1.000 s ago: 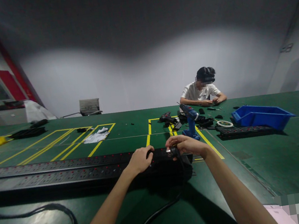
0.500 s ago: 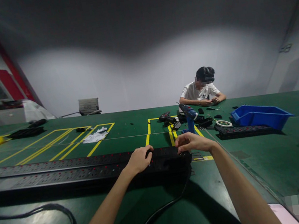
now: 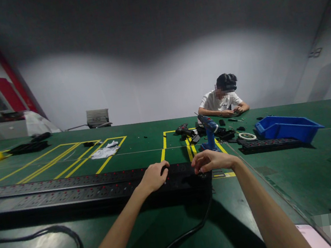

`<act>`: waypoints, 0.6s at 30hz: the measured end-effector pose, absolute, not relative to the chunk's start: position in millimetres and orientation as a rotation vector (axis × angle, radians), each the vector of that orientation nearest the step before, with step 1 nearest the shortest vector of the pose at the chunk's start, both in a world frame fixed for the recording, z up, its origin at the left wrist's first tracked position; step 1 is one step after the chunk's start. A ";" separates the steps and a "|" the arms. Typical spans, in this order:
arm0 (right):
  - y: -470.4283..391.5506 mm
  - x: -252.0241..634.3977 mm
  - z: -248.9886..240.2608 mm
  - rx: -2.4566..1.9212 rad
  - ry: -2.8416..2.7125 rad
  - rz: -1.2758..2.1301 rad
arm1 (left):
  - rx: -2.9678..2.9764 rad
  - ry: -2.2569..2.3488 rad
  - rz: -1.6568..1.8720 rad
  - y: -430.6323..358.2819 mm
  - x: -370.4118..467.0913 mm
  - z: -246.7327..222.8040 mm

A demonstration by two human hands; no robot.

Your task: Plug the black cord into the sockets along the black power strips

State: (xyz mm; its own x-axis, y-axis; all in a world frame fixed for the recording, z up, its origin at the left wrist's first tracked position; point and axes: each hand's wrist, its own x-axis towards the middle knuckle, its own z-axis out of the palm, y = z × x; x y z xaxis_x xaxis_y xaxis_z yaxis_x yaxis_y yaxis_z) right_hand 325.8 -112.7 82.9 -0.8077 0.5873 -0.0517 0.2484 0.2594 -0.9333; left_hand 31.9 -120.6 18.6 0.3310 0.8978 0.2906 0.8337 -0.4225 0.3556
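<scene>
Two long black power strips [image 3: 101,191] with red-marked sockets lie side by side across the green table. My left hand [image 3: 154,177] is closed over them near their right end, thumb on the near side and fingers at the far edge. Above the right end my right hand [image 3: 210,161] has its fingers curled in a pinch. Whatever is between those fingertips is too small to make out. Small shiny bits show just under them. A black cable [image 3: 196,228] runs from the strip's right end toward me.
Beyond my right hand stands a blue cordless drill [image 3: 209,128], with a dark drill [image 3: 185,130] behind it. To the right are a white tape roll [image 3: 247,136], another black strip [image 3: 269,144] and a blue bin [image 3: 290,128]. A co-worker [image 3: 222,99] sits across the table.
My right hand has shifted slightly left and down over the strip's end, its fingers more curled. The left hand stays in place.
</scene>
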 end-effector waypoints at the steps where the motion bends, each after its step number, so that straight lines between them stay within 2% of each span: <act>1: -112.7 326.0 82.8 -0.768 -2.229 1.571 | 2.447 1.600 0.678 -120.5 31.9 18.6; 18: -111.8 314.8 77.7 -0.902 -2.237 1.447 | 2.442 1.596 0.678 -121.4 31.8 20.1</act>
State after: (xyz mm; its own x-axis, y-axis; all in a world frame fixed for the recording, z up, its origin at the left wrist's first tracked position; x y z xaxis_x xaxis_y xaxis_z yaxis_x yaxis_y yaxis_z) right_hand 314.8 -111.8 77.7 -0.7462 0.6626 -0.0643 0.3302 0.2845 -0.9000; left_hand 31.8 -121.4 20.1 0.3333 0.8974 0.2890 0.8311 -0.4244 0.3593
